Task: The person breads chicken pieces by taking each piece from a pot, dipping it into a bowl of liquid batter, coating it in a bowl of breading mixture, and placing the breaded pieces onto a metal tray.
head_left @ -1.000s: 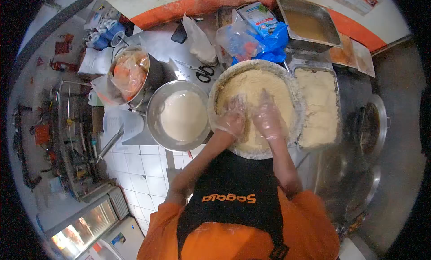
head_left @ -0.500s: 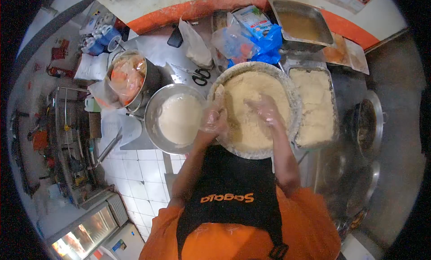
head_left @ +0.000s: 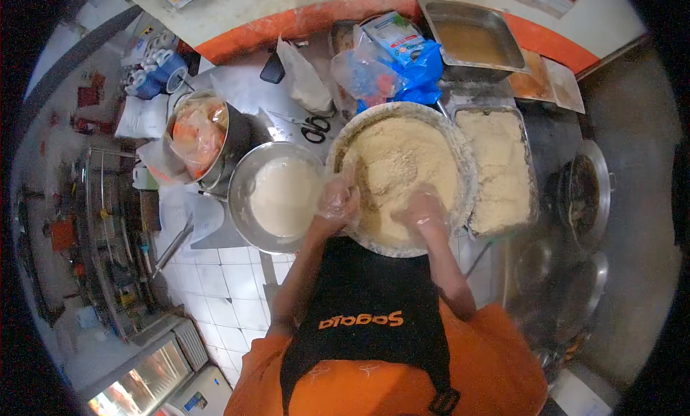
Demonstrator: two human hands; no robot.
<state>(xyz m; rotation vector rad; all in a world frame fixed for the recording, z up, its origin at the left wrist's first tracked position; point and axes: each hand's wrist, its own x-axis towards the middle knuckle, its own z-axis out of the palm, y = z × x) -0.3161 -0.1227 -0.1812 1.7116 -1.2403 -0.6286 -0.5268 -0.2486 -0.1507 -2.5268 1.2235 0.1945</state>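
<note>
Two at work: right hand [head_left: 425, 209] dips into flour [head_left: 424, 146] in the big bowl [head_left: 468, 168], fingers hidden | left hand [head_left: 338, 202] half-curled by the rim | either grip's hold: can't tell | looks like flour-working (milky mix [head_left: 280, 200] alongside); next move calls for loose fingers

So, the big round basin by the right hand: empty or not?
Not empty: pale powder spreads across the basin, with a coarser, lumpy patch near the middle.

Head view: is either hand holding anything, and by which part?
It cannot be told: the left hand is at the left rim of the large bowl, its grip unclear; the right hand is in pale powder, fingertips hidden.
</note>
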